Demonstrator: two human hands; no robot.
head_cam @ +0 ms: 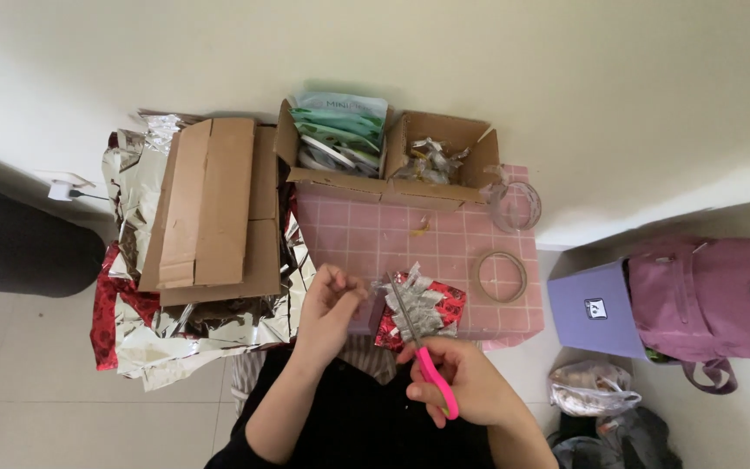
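In the head view, the right hand (470,378) has its grip closed around the pink scissors (423,343), blades up against the red and silver foil piece (418,311) on the pink table (375,234). The left hand (330,304) pinches the foil edge narrowly, probably to keep it tight. A tape ring (501,276) lies near.

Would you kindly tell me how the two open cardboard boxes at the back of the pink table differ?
The left box is packed with flat green and white packets standing on edge, rising above its rim; the right box holds loose crumpled silver scraps lying low inside. The left box sits beside the flattened cardboard; the right box sits beside the clear tape roll. Both are brown, open-topped and touch side by side against the wall.
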